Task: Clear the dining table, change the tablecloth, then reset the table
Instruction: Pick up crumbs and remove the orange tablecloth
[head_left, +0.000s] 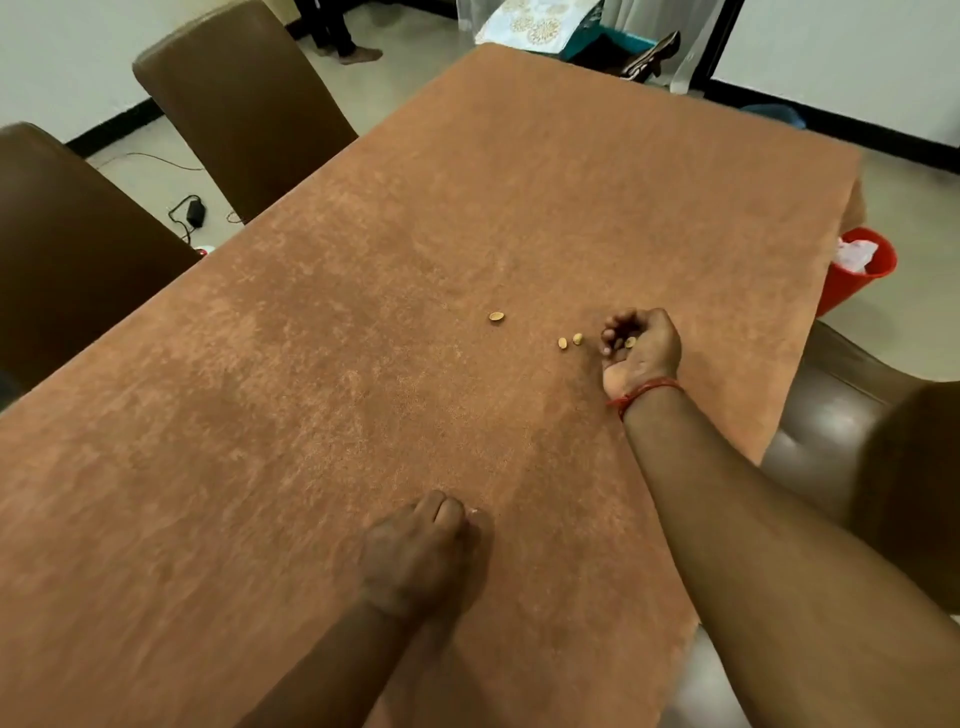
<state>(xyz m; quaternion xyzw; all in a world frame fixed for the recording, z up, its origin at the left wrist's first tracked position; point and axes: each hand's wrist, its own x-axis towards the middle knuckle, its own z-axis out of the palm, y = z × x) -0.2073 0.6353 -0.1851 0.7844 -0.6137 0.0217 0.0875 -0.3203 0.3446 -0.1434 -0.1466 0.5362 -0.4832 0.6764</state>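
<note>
- Three small pale shells lay loose on the tablecloth (363, 338): a lone shell (496, 316) farther out, and a pair of shells (570, 341) just beside the right hand (641, 348).
- Right hand was cupped, palm turned up, fingers curled round one more held shell (630, 342); a red thread (644, 391) circled the wrist.
- Left hand (415, 551) rested on the cloth near the table's close edge, fingers together. Blur hid the fingertips, so whether it pinched something I could not tell.
- The orange-brown tablecloth was spread flat over the whole dining table, with only the shells on it.
- Risk: reaching for the pair with a hand already loaded could tip the held shell out, since the palm was only loosely cupped.
- Risk: a sweeping motion might flick the light shells off the right edge onto the leather chair (852, 415) or the floor, short of the red bin (857, 270).
- Risk: if the cloth were lifted before the shells were gathered, they would probably scatter.
- Risk: the napped fabric could hide crumbs.
- No brand, label or legible writing was visible anywhere in view.
</note>
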